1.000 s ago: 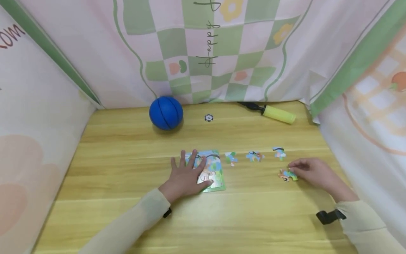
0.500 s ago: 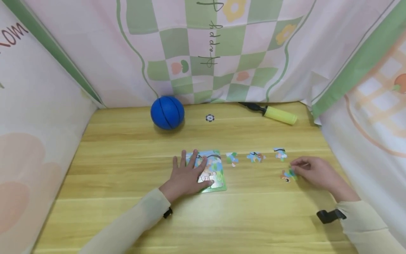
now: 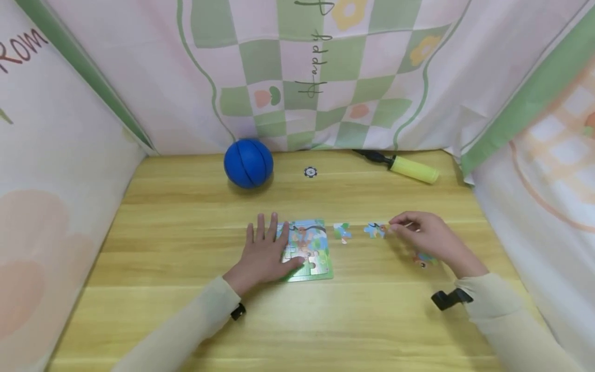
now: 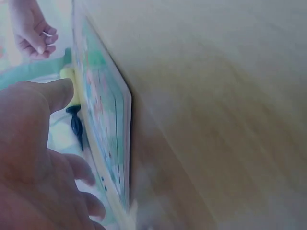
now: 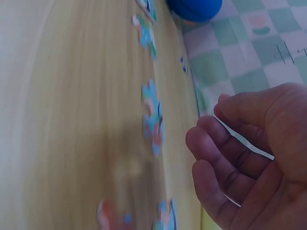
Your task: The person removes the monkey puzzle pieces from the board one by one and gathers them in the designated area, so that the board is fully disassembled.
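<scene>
A jigsaw puzzle board (image 3: 319, 258) with a cartoon picture lies mid-table, partly filled. My left hand (image 3: 262, 256) is spread at its left side, index finger and thumb overlapping it in the head view. To the right, one loose puzzle piece (image 3: 342, 231) lies near the board, another puzzle piece (image 3: 373, 230) farther out. My right hand (image 3: 425, 235) hovers with fingertips right at that second piece. In the right wrist view its fingers (image 5: 211, 143) are loosely bent, nothing between them. A lower puzzle piece (image 3: 424, 259) shows partly beneath the hand; another puzzle piece (image 5: 165, 215) is hidden from the head view.
A blue ball (image 3: 248, 163) sits at the table's back left. Right of it lies a small round black-and-white disc (image 3: 310, 171). A yellow hand pump (image 3: 413, 169) with a black end lies at the back right, before a checkered curtain (image 3: 321, 77).
My right hand has left the lower right puzzle piece and moved left and away from me to the second piece. My left hand has shifted slightly left, uncovering more of the board.
</scene>
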`<state>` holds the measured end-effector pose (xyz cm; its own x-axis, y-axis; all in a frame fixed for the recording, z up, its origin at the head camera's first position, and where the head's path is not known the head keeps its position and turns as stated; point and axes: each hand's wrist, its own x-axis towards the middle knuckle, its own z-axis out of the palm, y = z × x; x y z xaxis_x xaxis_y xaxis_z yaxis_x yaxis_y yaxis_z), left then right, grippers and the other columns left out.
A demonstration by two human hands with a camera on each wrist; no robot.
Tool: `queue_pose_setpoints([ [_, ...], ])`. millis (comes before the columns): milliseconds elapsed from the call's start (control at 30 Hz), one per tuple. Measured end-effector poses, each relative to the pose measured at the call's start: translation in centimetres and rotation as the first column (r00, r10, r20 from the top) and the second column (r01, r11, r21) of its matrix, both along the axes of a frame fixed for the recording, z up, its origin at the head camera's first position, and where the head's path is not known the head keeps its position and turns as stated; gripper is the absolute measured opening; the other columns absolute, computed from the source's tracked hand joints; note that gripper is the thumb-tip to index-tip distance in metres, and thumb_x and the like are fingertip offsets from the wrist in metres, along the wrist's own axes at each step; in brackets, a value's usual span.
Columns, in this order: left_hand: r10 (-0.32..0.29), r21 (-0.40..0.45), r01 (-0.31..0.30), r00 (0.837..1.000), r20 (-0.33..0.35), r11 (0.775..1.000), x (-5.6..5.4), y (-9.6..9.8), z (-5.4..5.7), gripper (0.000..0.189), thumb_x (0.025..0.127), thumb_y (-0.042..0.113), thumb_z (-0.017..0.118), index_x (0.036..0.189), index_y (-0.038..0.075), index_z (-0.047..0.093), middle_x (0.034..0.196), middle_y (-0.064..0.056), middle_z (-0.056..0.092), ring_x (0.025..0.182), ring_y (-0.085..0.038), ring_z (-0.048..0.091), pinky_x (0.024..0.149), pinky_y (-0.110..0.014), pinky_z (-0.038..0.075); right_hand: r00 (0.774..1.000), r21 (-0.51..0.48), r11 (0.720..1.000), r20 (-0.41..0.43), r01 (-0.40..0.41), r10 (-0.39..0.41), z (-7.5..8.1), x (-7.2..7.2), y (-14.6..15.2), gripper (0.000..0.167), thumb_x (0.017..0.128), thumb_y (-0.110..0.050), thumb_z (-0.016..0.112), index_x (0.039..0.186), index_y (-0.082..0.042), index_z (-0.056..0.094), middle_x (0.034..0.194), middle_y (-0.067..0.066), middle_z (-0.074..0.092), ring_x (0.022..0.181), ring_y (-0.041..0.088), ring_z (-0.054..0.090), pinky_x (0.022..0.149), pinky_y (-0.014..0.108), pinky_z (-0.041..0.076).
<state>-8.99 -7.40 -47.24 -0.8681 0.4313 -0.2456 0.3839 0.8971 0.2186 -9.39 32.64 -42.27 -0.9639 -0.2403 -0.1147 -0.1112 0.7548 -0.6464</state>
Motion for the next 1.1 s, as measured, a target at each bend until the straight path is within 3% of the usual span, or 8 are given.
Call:
queue_pose_setpoints([
  [100, 0.057, -0.002, -0.057, 0.998, 0.033, 0.998, 0.1, -0.7, 0.2, 0.105, 0.088, 0.086, 0.034, 0.164, 0.019, 0.011, 0.167, -0.016, -0.011, 0.148, -0.046, -0.018, 0.111, -0.068, -0.012, 0.999, -0.029, 0.998, -0.01, -0.052, 0.051, -0.1, -0.9, -2.6, 0.029, 0.103, -0.031, 0.064, 0.117, -0.008, 0.072, 0.108, 0.005, 0.071, 0.088, 0.018, 0.066, 0.073, 0.034, 0.055],
  [200, 0.063, 0.013, -0.064, 0.996, 0.065, 0.998, 0.2, -0.9, 0.1, 0.106, 0.086, 0.087, 0.039, 0.165, 0.022, 0.011, 0.166, -0.016, -0.013, 0.148, -0.045, -0.02, 0.11, -0.069, -0.014, 0.991, -0.041, 0.99, -0.037, -0.133, 0.132, -0.2, -1.0, -5.5, 0.022, 0.101, -0.024, 0.066, 0.114, -0.009, 0.074, 0.107, 0.002, 0.072, 0.089, 0.016, 0.067, 0.077, 0.035, 0.056],
  [367, 0.043, 0.01, -0.044, 0.997, 0.07, 0.999, 0.3, -1.2, 0.0, 0.107, 0.085, 0.086, 0.044, 0.165, 0.023, 0.01, 0.166, -0.019, -0.012, 0.148, -0.045, -0.02, 0.111, -0.066, -0.016, 0.95, -0.053, 0.951, -0.09, -0.304, 0.299, -0.8, -1.2, -11.0, 0.02, 0.098, -0.016, 0.07, 0.114, -0.005, 0.073, 0.105, 0.0, 0.072, 0.089, 0.014, 0.067, 0.078, 0.033, 0.057],
  [533, 0.04, -0.007, -0.039, 0.997, 0.069, 0.999, 0.3, -1.2, -0.2, 0.111, 0.083, 0.089, 0.042, 0.164, 0.023, 0.004, 0.165, -0.021, -0.013, 0.147, -0.045, -0.021, 0.11, -0.065, -0.018, 0.912, 0.008, 0.917, -0.098, -0.399, 0.398, -1.8, -1.6, -15.2, 0.031, 0.098, -0.02, 0.07, 0.124, -0.003, 0.069, 0.107, 0.001, 0.069, 0.09, 0.01, 0.063, 0.078, 0.034, 0.055],
  [833, 0.023, -0.067, -0.018, 0.998, 0.066, 0.998, -0.2, -1.2, -0.9, 0.117, 0.079, 0.094, 0.033, 0.164, 0.022, -0.003, 0.164, -0.02, -0.019, 0.146, -0.044, -0.025, 0.11, -0.065, -0.018, 0.896, 0.082, 0.894, -0.021, -0.44, 0.443, -3.5, -2.0, -18.0, 0.052, 0.099, -0.028, 0.067, 0.143, -0.002, 0.057, 0.109, 0.003, 0.058, 0.082, 0.006, 0.055, 0.074, 0.029, 0.052],
  [1100, 0.028, -0.128, -0.023, 0.999, 0.037, 0.992, -0.1, -1.3, -1.0, 0.116, 0.077, 0.098, 0.024, 0.163, 0.027, -0.007, 0.165, -0.017, -0.018, 0.146, -0.046, -0.022, 0.104, -0.075, -0.017, 0.885, 0.111, 0.883, -0.047, -0.457, 0.464, -3.6, -2.0, -18.4, 0.045, 0.102, -0.025, 0.063, 0.141, -0.003, 0.059, 0.106, 0.004, 0.054, 0.079, 0.009, 0.051, 0.068, 0.029, 0.049],
])
